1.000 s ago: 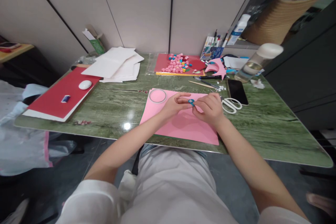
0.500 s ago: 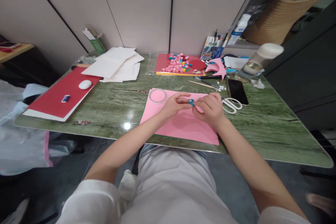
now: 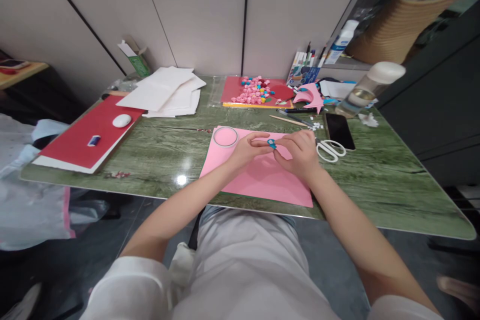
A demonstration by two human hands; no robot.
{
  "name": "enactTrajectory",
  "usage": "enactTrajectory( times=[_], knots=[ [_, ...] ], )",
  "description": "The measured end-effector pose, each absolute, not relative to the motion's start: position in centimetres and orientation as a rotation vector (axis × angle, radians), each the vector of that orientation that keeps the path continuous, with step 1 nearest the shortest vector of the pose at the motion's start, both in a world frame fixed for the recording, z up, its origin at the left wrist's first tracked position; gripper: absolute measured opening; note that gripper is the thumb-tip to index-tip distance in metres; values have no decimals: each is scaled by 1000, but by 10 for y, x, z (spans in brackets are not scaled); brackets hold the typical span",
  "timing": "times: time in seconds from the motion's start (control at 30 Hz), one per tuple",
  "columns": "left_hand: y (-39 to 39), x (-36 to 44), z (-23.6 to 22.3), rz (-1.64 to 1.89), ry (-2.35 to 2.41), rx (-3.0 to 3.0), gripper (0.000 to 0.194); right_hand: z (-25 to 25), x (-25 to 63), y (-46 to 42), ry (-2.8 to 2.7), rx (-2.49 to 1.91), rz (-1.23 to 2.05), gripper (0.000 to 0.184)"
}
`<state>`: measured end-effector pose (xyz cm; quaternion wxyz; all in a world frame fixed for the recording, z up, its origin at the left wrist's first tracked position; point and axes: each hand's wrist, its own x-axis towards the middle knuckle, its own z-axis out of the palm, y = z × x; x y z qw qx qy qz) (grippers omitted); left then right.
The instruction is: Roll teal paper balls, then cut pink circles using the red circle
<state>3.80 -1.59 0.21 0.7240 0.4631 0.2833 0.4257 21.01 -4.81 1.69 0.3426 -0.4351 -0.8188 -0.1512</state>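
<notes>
Above a pink sheet of paper point(image 3: 258, 180), a small blue piece with a pale spot point(image 3: 271, 144) is pinched between my two hands; its exact kind is too small to make out. My left hand point(image 3: 249, 150) grips it from the left with thumb and fingers. From the right, my right hand point(image 3: 300, 152) closes its fingertips on the same piece. A clear ring-shaped roll of tape point(image 3: 225, 136) lies on the sheet's upper left corner. White-handled scissors point(image 3: 330, 151) rest just right of my right hand, their blades partly hidden.
A black phone point(image 3: 339, 131) and a water bottle point(image 3: 369, 91) are at the right. Behind the sheet lie a pencil-like stick point(image 3: 288, 120) and a bag of small pink pieces point(image 3: 255, 91). White papers point(image 3: 165, 90) and a red sheet point(image 3: 82, 135) with a white mouse-shaped object point(image 3: 122, 120) occupy the left.
The blue piece has turned slightly and shifted a little left between my fingertips. My right fingers have moved slightly with it; everything else stays in place.
</notes>
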Motion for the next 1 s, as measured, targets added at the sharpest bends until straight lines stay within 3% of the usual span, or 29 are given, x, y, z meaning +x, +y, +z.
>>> enactTrajectory(
  times=[0.4,0.6,1.0],
  knots=[
    [-15,38,3,919,611,1009,49,17,209,-46,-2141,-1050,-342,17],
    [-17,34,11,927,663,936,31,20,209,-44,-2165,-977,-452,18],
    [-15,38,1,962,668,893,18,18,206,-44,-2142,-1017,-436,18]
  ],
)
